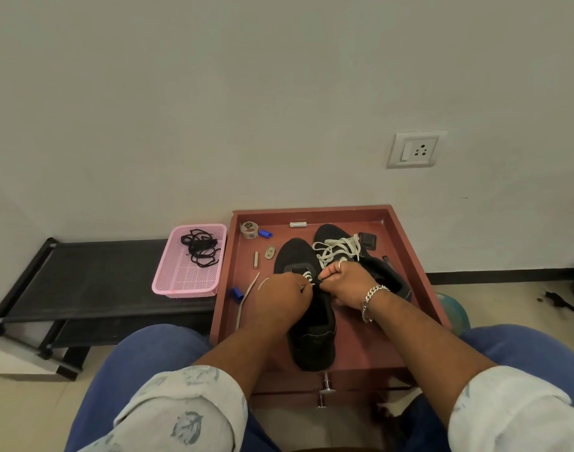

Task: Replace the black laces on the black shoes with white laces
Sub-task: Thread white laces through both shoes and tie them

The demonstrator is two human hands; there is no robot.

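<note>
Pale grey wall with a switch-and-socket plate [415, 149] fills the upper view; below it a shallow reddish-brown wooden tray [406, 256] sits at the person's knees, beside a low black rack [93, 282].

On the tray lie two black shoes. The near shoe [313, 334] points away from the person, heel closest. The far shoe [336, 238] lies behind it to the right, already threaded with a white lace that sits loose over its tongue.

Both hands meet over the near shoe's eyelets. The left hand [284, 296] has its fingers curled, pinching a white lace [307, 276] at the eyelet row; one free end [246, 296] of it trails off to the left across the tray. The right hand [346, 282], wearing a ring and a chain bracelet, is closed on the other side of the lace; its fingertips are hidden.

The removed black laces [199, 247] lie tangled in a pink mesh basket [187, 282] on the rack.

The lace looks flat, soft and limp, so it is probably best held right by its stiff tip when feeding an eyelet. The shoe seems light and flexible and may slide unless steadied.
</note>
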